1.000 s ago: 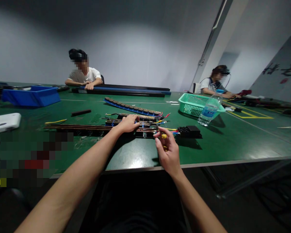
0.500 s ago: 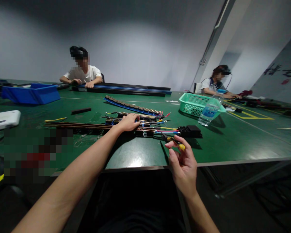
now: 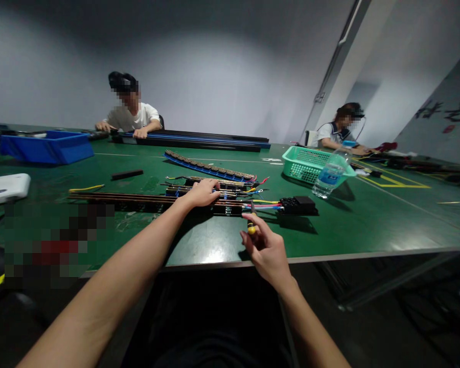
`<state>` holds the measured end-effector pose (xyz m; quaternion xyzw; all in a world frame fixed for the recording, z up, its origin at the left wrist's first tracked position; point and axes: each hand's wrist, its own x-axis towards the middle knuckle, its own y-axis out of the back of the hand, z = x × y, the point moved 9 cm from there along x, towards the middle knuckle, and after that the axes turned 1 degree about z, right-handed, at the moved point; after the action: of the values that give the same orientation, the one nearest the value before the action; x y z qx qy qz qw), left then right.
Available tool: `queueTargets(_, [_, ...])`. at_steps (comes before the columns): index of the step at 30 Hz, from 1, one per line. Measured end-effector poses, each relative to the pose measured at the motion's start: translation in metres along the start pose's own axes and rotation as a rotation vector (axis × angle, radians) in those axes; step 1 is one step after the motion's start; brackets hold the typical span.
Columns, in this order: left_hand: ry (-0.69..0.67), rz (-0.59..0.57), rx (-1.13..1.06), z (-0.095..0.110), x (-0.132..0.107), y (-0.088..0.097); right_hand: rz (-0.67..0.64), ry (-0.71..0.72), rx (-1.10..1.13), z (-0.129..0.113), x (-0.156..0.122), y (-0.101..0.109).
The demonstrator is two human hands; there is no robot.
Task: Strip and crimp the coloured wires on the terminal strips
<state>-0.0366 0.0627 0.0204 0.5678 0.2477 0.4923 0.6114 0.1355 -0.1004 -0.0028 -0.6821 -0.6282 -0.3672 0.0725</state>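
My left hand (image 3: 204, 193) lies on a long dark rail with copper strips (image 3: 138, 200) in the middle of the green table (image 3: 368, 220), fingers curled over its top. My right hand (image 3: 266, 248) is closed round a small screwdriver with a yellow and black handle (image 3: 252, 225). Its tip points up toward the rail's right end, where several coloured wires (image 3: 266, 206) run into a black connector block (image 3: 299, 205).
More rails (image 3: 210, 168) lie behind. A green basket (image 3: 310, 164) and a water bottle (image 3: 329, 176) stand at right, a blue bin (image 3: 48, 145) and a white box (image 3: 3, 188) at left. Two other people sit at the far side.
My right hand has swung the screwdriver from lying sideways to pointing up and moved left, closer to the rail's end. My left hand has stayed on the rail.
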Motion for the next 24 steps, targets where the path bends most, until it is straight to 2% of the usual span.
queueTargets(4, [0.0, -0.016, 0.001, 0.001, -0.001, 0.0, -0.078, 0.103, -0.357, -0.011, 0.002, -0.015])
queueTargets(8, [0.019, -0.021, 0.009, 0.002, -0.002, 0.001, -0.327, 0.1, -0.749, -0.018, 0.009, -0.032])
queueTargets(11, [0.02, -0.013, 0.004, 0.002, -0.002, 0.002, -0.442, 0.088, -0.838, -0.019, 0.01, -0.034])
queueTargets(13, [0.021, -0.013, 0.0, 0.002, -0.002, 0.002, -0.429, 0.092, -0.765, -0.019, 0.009, -0.032])
queueTargets(16, [0.023, -0.017, 0.001, 0.001, -0.002, 0.001, -0.348, 0.042, -0.481, -0.013, 0.005, -0.025])
queueTargets(20, [0.011, -0.006, 0.003, 0.0, -0.002, 0.001, -0.153, -0.109, -0.047, 0.001, 0.005, -0.012])
queueTargets(24, [0.008, -0.001, -0.002, 0.0, -0.001, 0.001, 0.023, -0.247, 0.209, 0.016, 0.014, 0.001])
